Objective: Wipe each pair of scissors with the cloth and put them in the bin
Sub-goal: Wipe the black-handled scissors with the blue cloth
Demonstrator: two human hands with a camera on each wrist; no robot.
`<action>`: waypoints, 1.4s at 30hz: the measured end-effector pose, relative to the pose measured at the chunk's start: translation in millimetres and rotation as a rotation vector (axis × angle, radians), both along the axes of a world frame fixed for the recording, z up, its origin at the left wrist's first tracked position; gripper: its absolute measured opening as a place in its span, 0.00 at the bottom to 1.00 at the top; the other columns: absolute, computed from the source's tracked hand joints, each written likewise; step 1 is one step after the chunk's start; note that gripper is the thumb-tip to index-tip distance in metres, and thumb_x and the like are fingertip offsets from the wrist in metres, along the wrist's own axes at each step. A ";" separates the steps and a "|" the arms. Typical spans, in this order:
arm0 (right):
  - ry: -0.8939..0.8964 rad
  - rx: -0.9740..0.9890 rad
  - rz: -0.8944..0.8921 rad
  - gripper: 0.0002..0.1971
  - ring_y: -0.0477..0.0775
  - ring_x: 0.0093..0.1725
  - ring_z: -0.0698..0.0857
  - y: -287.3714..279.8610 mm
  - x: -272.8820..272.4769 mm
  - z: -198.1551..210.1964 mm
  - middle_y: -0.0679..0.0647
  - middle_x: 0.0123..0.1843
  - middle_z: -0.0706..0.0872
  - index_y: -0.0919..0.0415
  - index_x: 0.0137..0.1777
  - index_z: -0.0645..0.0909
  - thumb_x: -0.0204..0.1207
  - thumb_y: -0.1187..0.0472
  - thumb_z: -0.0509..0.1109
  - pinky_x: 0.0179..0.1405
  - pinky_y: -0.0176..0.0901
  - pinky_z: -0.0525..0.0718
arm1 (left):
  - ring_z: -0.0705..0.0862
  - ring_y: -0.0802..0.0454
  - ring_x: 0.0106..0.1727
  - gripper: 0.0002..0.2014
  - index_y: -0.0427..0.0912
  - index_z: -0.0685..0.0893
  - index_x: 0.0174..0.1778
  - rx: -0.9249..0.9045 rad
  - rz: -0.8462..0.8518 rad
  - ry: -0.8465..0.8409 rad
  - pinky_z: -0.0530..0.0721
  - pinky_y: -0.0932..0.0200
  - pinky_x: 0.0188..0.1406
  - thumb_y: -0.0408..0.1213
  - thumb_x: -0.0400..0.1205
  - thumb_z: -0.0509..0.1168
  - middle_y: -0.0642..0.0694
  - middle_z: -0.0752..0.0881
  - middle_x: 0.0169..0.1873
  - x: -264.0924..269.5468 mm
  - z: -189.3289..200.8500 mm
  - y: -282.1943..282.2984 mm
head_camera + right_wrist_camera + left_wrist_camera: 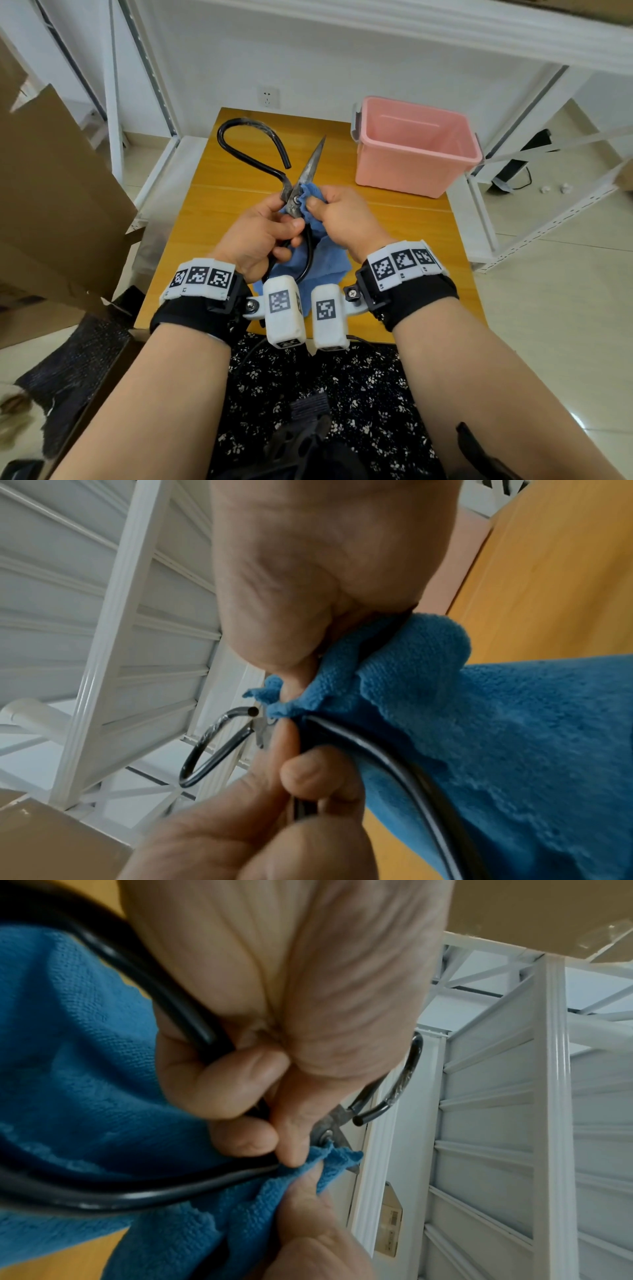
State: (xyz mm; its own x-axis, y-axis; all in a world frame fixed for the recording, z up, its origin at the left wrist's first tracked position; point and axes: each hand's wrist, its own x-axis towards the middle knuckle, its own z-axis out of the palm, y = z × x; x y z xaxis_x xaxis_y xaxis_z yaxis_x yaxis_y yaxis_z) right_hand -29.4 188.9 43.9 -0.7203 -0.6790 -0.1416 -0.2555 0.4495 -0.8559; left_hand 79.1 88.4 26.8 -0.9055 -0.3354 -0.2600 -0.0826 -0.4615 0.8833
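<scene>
— Where are the scissors [310, 164] held?

— Above the wooden table [394, 219], blades closed and pointed away from the body. The lower black handle loop is gripped by the left hand [260, 236]; its fingers [219, 1080] are curled round the loop just below the pivot, with the thumb laid toward the pivot screw. The other loop arches up free on the left.

— And the cloth [322, 263]?

— The blue cloth is pinched by the right hand [342, 216] and bunched against the blades right at the pivot; its thumb [291, 666] is pressed on the fold, touching the metal through the fabric. The rest is draped down under both hands.

— The bin [416, 147]?

— The pink bin is set at the table's far right corner — well apart from the hands.
</scene>
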 end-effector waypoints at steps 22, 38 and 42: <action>0.032 0.013 -0.047 0.17 0.52 0.32 0.73 2.1 2.5 9.2 0.50 0.29 0.76 0.55 0.31 0.76 0.84 0.59 0.64 0.39 0.49 0.72 | 0.73 0.55 0.26 0.16 0.45 0.83 0.56 0.003 0.020 0.006 0.62 0.69 0.15 0.20 0.83 0.59 0.47 0.75 0.30 -2.7 2.1 3.0; 0.014 0.007 0.070 0.11 0.47 0.34 0.78 4.4 4.5 17.5 0.48 0.34 0.82 0.53 0.36 0.79 0.82 0.62 0.70 0.38 0.43 0.76 | 0.73 0.54 0.28 0.16 0.45 0.83 0.56 0.003 0.024 -0.014 0.61 0.69 0.16 0.20 0.84 0.58 0.45 0.75 0.32 -1.5 5.0 -3.9; -0.015 -0.016 0.023 0.09 0.51 0.36 0.79 2.3 2.9 13.0 0.53 0.35 0.83 0.62 0.40 0.84 0.81 0.61 0.69 0.40 0.49 0.76 | 0.73 0.54 0.27 0.17 0.46 0.84 0.54 -0.023 0.022 -0.002 0.59 0.70 0.16 0.19 0.84 0.58 0.46 0.74 0.31 -3.1 6.9 -1.6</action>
